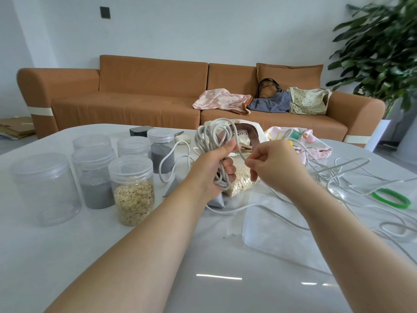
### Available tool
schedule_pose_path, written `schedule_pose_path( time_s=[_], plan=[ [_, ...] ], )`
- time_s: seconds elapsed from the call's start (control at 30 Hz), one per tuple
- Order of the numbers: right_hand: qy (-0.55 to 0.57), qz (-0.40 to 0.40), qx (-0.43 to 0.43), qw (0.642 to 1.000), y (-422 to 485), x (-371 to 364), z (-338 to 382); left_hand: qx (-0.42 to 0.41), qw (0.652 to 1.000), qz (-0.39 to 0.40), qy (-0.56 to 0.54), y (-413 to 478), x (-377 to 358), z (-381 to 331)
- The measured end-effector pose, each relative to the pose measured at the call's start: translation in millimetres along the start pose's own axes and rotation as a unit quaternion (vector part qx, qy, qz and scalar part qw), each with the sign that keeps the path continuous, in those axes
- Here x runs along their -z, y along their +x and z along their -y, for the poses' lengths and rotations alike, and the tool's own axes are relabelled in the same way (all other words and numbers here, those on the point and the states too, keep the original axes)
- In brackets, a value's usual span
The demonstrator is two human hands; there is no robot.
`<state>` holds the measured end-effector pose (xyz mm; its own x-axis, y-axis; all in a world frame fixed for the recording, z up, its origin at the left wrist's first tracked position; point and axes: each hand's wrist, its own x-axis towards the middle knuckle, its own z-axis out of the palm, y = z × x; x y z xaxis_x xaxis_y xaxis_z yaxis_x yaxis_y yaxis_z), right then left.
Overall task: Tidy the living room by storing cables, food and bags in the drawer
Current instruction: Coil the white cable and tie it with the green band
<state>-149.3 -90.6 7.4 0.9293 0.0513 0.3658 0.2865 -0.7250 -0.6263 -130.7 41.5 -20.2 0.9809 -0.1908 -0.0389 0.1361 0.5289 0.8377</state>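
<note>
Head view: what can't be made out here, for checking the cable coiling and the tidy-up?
- Drawer: nowhere in the head view.
- Coiled cable: middle loops hidden inside the left hand; the right hand pinches one strand.
- Oat bag: mostly behind the left hand.
- Tote bag print: blocked by the coiled cable.
- Loose cables: cut off by the right edge.

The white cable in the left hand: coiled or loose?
Partly coiled: the left hand grips loops of the white cable; its tail trails over the table.
</note>
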Motion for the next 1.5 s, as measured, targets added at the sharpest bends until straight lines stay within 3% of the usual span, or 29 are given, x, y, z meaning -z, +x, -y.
schedule_pose_path(
  time_s=[0.4,0.6,0.77,0.93,1.13,1.2,1.33,1.5],
  plan=[
    [-0.026,0.038,-0.009,0.999,-1,3,-2,-0.057,0.995,-0.019,0.075,3,3,-1],
    [0.043,0.095,-0.025,0.994,1,4,-2,-0.095,0.993,-0.026,0.059,5,6,-5],
    [0.014,0.128,-0.025,0.991,2,2,-2,-0.086,0.995,0.016,-0.04,3,0,-1],
    [-0.011,0.111,-0.045,0.993,3,7,-9,-0.076,0.985,0.085,-0.127,-5,-2,-3],
    [-0.028,0.18,-0.077,0.98,3,10,-5,-0.082,0.977,0.061,-0.189,-1,10,-14],
    [-0.056,0.166,-0.083,0.981,3,11,-6,-0.095,0.981,0.043,-0.162,0,18,-21],
    [-0.203,0.077,-0.06,0.974,4,9,-3,-0.074,0.997,-0.009,0.014,0,19,-26],
    [-0.331,-0.017,-0.03,0.943,-3,11,2,-0.098,0.973,-0.112,0.179,3,19,-26]
  ],
)
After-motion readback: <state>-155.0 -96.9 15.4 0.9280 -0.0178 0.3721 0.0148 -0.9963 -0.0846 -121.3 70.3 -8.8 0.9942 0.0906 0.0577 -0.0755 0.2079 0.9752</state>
